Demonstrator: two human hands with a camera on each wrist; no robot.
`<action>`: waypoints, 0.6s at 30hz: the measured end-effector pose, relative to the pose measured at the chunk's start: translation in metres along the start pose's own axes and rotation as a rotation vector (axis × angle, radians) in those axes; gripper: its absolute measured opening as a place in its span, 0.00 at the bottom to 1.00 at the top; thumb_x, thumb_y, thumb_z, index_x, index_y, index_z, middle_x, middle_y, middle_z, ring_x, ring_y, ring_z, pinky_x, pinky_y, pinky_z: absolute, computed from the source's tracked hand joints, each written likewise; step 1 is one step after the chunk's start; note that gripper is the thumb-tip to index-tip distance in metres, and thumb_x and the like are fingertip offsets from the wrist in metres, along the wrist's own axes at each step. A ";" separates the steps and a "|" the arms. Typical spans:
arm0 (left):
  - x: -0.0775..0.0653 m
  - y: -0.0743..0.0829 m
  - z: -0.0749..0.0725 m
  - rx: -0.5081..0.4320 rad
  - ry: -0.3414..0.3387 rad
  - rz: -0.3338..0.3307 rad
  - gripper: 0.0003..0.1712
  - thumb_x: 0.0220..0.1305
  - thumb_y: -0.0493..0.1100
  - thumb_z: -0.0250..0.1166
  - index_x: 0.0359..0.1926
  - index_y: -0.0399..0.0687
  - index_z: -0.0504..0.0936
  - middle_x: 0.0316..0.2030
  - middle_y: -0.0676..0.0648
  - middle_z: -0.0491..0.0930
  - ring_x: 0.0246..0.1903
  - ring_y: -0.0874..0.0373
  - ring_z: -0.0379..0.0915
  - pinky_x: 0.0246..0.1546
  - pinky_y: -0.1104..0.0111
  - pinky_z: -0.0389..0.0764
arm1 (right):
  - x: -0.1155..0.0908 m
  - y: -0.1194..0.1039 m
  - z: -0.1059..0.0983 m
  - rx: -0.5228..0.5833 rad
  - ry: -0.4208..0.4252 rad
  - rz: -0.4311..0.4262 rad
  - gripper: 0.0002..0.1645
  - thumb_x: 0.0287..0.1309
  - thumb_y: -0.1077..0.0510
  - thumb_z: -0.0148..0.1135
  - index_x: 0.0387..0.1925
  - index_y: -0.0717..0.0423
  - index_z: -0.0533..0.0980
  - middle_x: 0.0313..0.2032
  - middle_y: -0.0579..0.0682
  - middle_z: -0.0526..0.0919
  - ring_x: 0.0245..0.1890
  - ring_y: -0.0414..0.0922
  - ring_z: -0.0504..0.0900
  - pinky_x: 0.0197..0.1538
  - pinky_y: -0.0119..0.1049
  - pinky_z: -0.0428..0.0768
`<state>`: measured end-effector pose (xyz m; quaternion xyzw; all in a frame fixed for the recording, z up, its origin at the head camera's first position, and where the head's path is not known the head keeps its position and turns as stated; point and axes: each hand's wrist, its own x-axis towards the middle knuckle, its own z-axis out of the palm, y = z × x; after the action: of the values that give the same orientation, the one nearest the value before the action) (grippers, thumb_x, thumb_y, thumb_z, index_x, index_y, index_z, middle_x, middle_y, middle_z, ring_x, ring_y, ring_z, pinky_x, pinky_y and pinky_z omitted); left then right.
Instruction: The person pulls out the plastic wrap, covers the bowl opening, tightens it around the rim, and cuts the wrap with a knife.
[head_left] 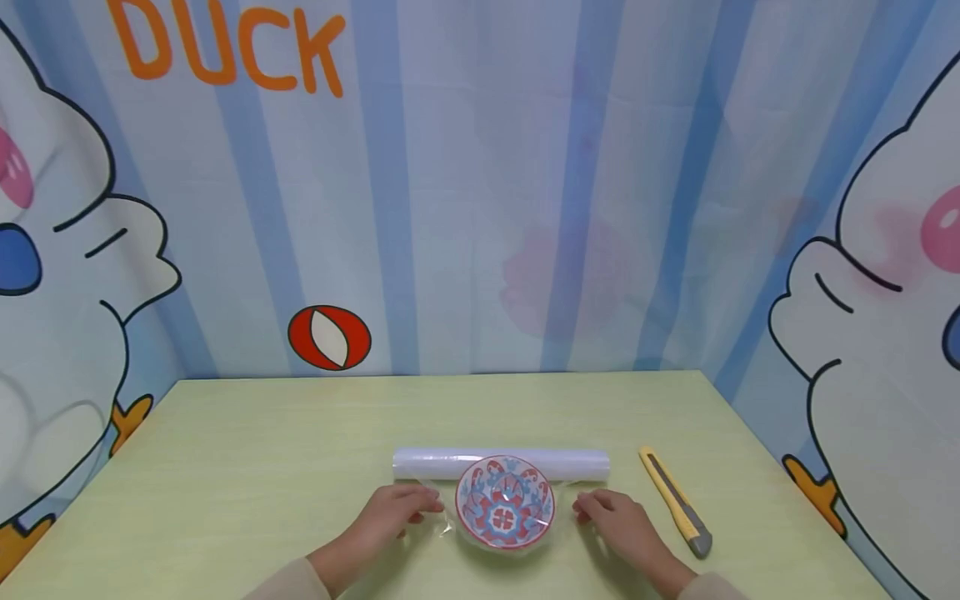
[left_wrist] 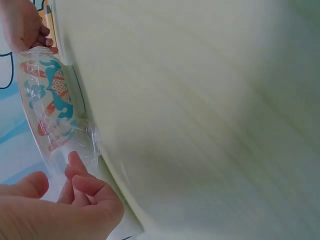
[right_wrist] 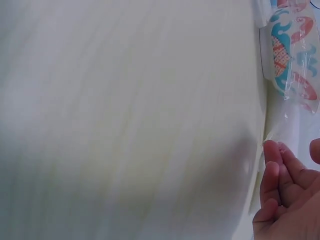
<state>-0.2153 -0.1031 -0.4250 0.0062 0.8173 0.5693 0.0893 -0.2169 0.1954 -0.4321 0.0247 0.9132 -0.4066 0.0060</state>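
A patterned bowl point(head_left: 505, 503) in red, blue and white stands on the table, with clear plastic wrap point(left_wrist: 85, 137) stretched over its mouth and bunched along its side. My left hand point(head_left: 396, 514) is at the bowl's left, its fingertips by the loose film and its thumb apart from the fingers. On the other side is my right hand point(head_left: 617, 523). In the right wrist view its fingertips point(right_wrist: 272, 147) touch the film's edge, while the thumb stands away. Right behind the bowl lies a white roll of wrap point(head_left: 577, 465), partly hidden by it.
A yellow and grey utility knife point(head_left: 675, 502) lies to the right of my right hand. The pale yellow table point(head_left: 285, 433) ends at a striped blue curtain point(head_left: 480, 208) with cartoon duck prints on both sides.
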 end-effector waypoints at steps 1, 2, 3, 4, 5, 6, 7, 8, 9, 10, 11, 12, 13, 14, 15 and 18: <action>0.000 0.001 0.001 -0.013 -0.008 -0.011 0.19 0.61 0.49 0.57 0.42 0.36 0.81 0.38 0.44 0.84 0.33 0.58 0.71 0.28 0.69 0.70 | 0.000 -0.001 0.001 0.021 0.004 0.010 0.17 0.63 0.50 0.50 0.32 0.57 0.81 0.28 0.45 0.83 0.30 0.37 0.77 0.39 0.36 0.74; 0.000 0.002 0.001 -0.028 -0.016 -0.021 0.20 0.62 0.50 0.56 0.42 0.36 0.81 0.38 0.45 0.84 0.34 0.58 0.70 0.29 0.69 0.70 | 0.000 -0.003 0.003 0.047 0.004 0.018 0.19 0.63 0.50 0.50 0.33 0.58 0.81 0.28 0.46 0.83 0.31 0.37 0.78 0.40 0.36 0.75; 0.001 0.002 0.002 -0.055 -0.023 -0.033 0.21 0.62 0.51 0.56 0.42 0.36 0.81 0.37 0.47 0.84 0.33 0.59 0.70 0.29 0.70 0.70 | 0.001 -0.004 0.004 0.073 -0.003 0.025 0.20 0.64 0.49 0.49 0.34 0.59 0.81 0.29 0.47 0.84 0.30 0.38 0.78 0.39 0.35 0.75; 0.002 0.003 0.003 -0.095 -0.030 -0.047 0.21 0.62 0.51 0.56 0.42 0.35 0.80 0.36 0.48 0.83 0.33 0.60 0.70 0.30 0.70 0.71 | 0.001 -0.006 0.006 0.094 -0.010 0.032 0.22 0.64 0.48 0.48 0.35 0.61 0.81 0.29 0.48 0.84 0.30 0.38 0.78 0.38 0.35 0.75; 0.002 0.003 0.004 -0.141 -0.037 -0.057 0.22 0.62 0.51 0.56 0.43 0.34 0.79 0.36 0.48 0.83 0.33 0.60 0.71 0.31 0.70 0.73 | 0.002 -0.008 0.007 0.115 -0.016 0.048 0.23 0.65 0.47 0.48 0.35 0.62 0.80 0.29 0.49 0.84 0.30 0.39 0.77 0.37 0.34 0.75; 0.003 0.003 0.005 -0.187 -0.044 -0.067 0.23 0.63 0.51 0.56 0.44 0.33 0.78 0.35 0.49 0.82 0.32 0.62 0.72 0.32 0.70 0.75 | 0.002 -0.009 0.009 0.126 -0.021 0.064 0.25 0.65 0.46 0.47 0.35 0.62 0.80 0.29 0.49 0.84 0.29 0.39 0.76 0.35 0.33 0.74; 0.004 0.003 0.007 -0.237 -0.049 -0.074 0.23 0.63 0.50 0.57 0.45 0.31 0.77 0.34 0.50 0.82 0.32 0.63 0.73 0.33 0.70 0.76 | 0.003 -0.010 0.010 0.141 -0.028 0.087 0.27 0.65 0.44 0.46 0.35 0.62 0.80 0.29 0.49 0.83 0.28 0.39 0.75 0.33 0.33 0.73; 0.005 0.003 0.009 -0.287 -0.052 -0.081 0.24 0.63 0.49 0.57 0.46 0.29 0.75 0.34 0.50 0.82 0.32 0.64 0.74 0.34 0.70 0.78 | 0.003 -0.011 0.012 0.157 -0.037 0.109 0.29 0.65 0.42 0.44 0.35 0.62 0.80 0.28 0.49 0.82 0.27 0.39 0.74 0.30 0.32 0.72; 0.006 0.003 0.011 -0.335 -0.051 -0.084 0.24 0.63 0.47 0.57 0.47 0.27 0.74 0.33 0.50 0.81 0.31 0.64 0.75 0.35 0.71 0.79 | 0.003 -0.013 0.013 0.170 -0.044 0.130 0.30 0.65 0.41 0.43 0.35 0.61 0.80 0.27 0.48 0.81 0.26 0.40 0.73 0.29 0.32 0.71; 0.007 0.003 0.013 -0.370 -0.051 -0.086 0.24 0.64 0.46 0.57 0.48 0.26 0.72 0.32 0.50 0.81 0.31 0.64 0.76 0.35 0.71 0.80 | 0.003 -0.013 0.014 0.188 -0.050 0.148 0.31 0.65 0.40 0.43 0.35 0.62 0.79 0.27 0.48 0.81 0.26 0.40 0.73 0.27 0.32 0.70; 0.007 0.002 0.014 -0.395 -0.050 -0.084 0.23 0.64 0.44 0.57 0.48 0.25 0.71 0.32 0.50 0.81 0.30 0.64 0.76 0.35 0.71 0.81 | 0.003 -0.015 0.016 0.218 -0.055 0.167 0.30 0.65 0.40 0.43 0.34 0.61 0.79 0.26 0.47 0.80 0.25 0.40 0.72 0.26 0.31 0.70; 0.008 0.002 0.015 -0.416 -0.047 -0.085 0.22 0.64 0.43 0.56 0.48 0.24 0.70 0.32 0.49 0.81 0.30 0.64 0.77 0.35 0.71 0.81 | 0.003 -0.016 0.017 0.244 -0.060 0.173 0.29 0.65 0.42 0.43 0.35 0.62 0.79 0.25 0.46 0.79 0.24 0.40 0.72 0.25 0.31 0.69; 0.009 0.002 0.017 -0.436 -0.041 -0.086 0.21 0.64 0.41 0.56 0.48 0.23 0.70 0.31 0.49 0.81 0.29 0.64 0.77 0.35 0.71 0.81 | 0.003 -0.017 0.019 0.277 -0.065 0.180 0.27 0.65 0.44 0.44 0.36 0.62 0.79 0.25 0.46 0.79 0.23 0.40 0.72 0.24 0.31 0.69; 0.009 0.002 0.018 -0.450 -0.038 -0.087 0.20 0.64 0.39 0.56 0.48 0.23 0.70 0.31 0.49 0.81 0.29 0.64 0.77 0.35 0.71 0.81 | 0.004 -0.018 0.020 0.311 -0.067 0.178 0.25 0.65 0.47 0.45 0.36 0.63 0.78 0.24 0.46 0.79 0.23 0.39 0.72 0.24 0.31 0.69; 0.010 0.001 0.019 -0.464 -0.036 -0.086 0.19 0.64 0.37 0.55 0.47 0.22 0.69 0.30 0.49 0.82 0.29 0.64 0.77 0.36 0.72 0.81 | 0.003 -0.020 0.022 0.347 -0.068 0.176 0.22 0.65 0.50 0.45 0.37 0.65 0.78 0.23 0.46 0.78 0.22 0.39 0.73 0.24 0.31 0.69; 0.011 0.001 0.022 -0.505 -0.042 -0.080 0.16 0.63 0.32 0.53 0.46 0.20 0.69 0.29 0.48 0.81 0.29 0.64 0.77 0.37 0.72 0.81 | 0.002 -0.024 0.026 0.451 -0.060 0.168 0.17 0.63 0.58 0.46 0.40 0.68 0.76 0.21 0.46 0.76 0.21 0.38 0.72 0.23 0.30 0.70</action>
<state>-0.2231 -0.0812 -0.4329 -0.0370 0.6469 0.7510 0.1273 -0.2207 0.1607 -0.4316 0.0892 0.7936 -0.5987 0.0615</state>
